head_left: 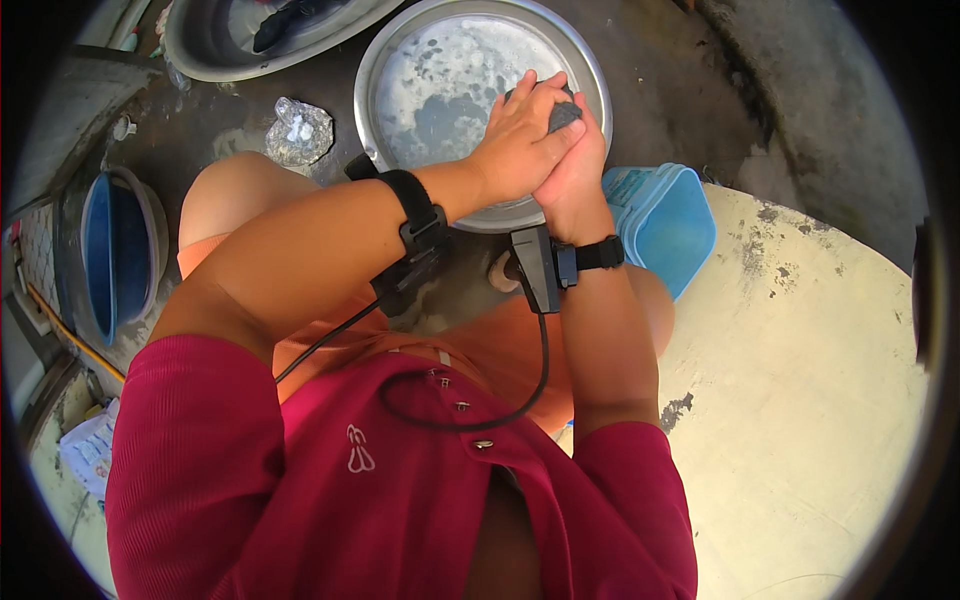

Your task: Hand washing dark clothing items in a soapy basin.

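Left hand (522, 130) and right hand (578, 165) are squished together, both clamped on a dark grey wad (565, 117) that looks like cloth. It pokes out between the fingers, so most of it is hidden and I can't tell what shape it really is. The left one sits over it with its fingers spread a bit, while the right one cups it from the other side, and the heels of the palms are touching.

All of that hangs over the right side of a round metal basin (365, 92), which has cloudy water (430, 105) in it with patches of whitish suds on top. Just beside the basin, on the person's right, is a light blue bucket (622, 207), next to a pale yellow surface (800, 340) with scuffed dark spots.

Over on the left there's a crumpled clear plastic bag (300, 132) with something white in it. Past that, toward the top, a second metal basin (205, 68) has a dark item (283, 25) in it, probably fabric. Further left there's a blue tub (100, 255) standing near the wall. Each wrist wears a black strap, and the person's got a magenta shirt (380, 500) and orange shorts (500, 345) on.
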A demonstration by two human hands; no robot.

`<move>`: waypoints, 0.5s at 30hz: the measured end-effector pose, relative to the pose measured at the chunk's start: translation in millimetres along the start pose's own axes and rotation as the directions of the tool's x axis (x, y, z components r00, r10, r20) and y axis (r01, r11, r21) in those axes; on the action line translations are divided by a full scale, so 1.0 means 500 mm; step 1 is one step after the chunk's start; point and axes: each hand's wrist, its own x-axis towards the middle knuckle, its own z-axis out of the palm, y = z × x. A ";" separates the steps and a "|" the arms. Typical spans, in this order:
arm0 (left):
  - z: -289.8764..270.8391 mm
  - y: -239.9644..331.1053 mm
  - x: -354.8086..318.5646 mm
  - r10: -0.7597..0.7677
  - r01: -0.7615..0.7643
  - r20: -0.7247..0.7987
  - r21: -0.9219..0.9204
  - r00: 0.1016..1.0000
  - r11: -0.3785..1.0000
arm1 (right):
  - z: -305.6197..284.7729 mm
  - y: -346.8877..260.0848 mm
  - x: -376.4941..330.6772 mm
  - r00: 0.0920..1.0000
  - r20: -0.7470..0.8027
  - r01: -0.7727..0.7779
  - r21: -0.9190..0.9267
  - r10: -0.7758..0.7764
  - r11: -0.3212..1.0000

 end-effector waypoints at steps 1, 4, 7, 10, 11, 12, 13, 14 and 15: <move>-0.004 -0.019 0.009 -0.005 0.005 0.003 -0.002 1.000 1.000 | -0.002 0.022 0.002 1.000 -0.006 -0.002 0.001 0.002 1.000; -0.046 -0.050 0.071 -0.369 0.368 -0.047 -0.025 0.928 0.929 | -0.003 0.061 0.014 0.976 0.219 0.021 -0.109 0.003 0.994; -0.027 -0.015 0.043 -0.349 0.384 0.165 -0.312 0.923 0.869 | -0.024 0.016 0.028 0.994 0.106 -0.003 -0.039 0.007 0.999; 0.019 -0.004 0.007 -0.249 0.305 0.189 -0.377 0.950 0.875 | -0.045 -0.009 0.055 0.996 -0.028 0.084 -0.023 -0.085 0.996; 0.022 0.002 0.003 -0.153 0.196 0.138 -0.388 0.978 0.900 | -0.043 -0.009 0.053 0.984 -0.088 0.156 -0.003 -0.155 0.988; 0.013 -0.004 0.007 -0.177 0.212 0.129 -0.342 0.976 0.916 | -0.042 -0.005 0.050 0.984 -0.091 0.156 -0.001 -0.155 0.988; 0.001 -0.013 0.017 -0.179 0.214 0.132 -0.342 0.975 0.915 | -0.042 0.005 0.047 0.992 -0.043 0.115 -0.017 -0.116 0.993; -0.017 -0.028 0.036 -0.265 0.302 0.150 -0.359 0.952 0.883 | -0.028 0.019 0.040 0.997 0.011 0.072 -0.037 -0.071 0.997; -0.029 -0.038 0.051 -0.346 0.387 0.174 -0.376 0.922 0.842 | -0.019 0.029 0.034 0.998 0.060 0.034 -0.059 -0.030 0.998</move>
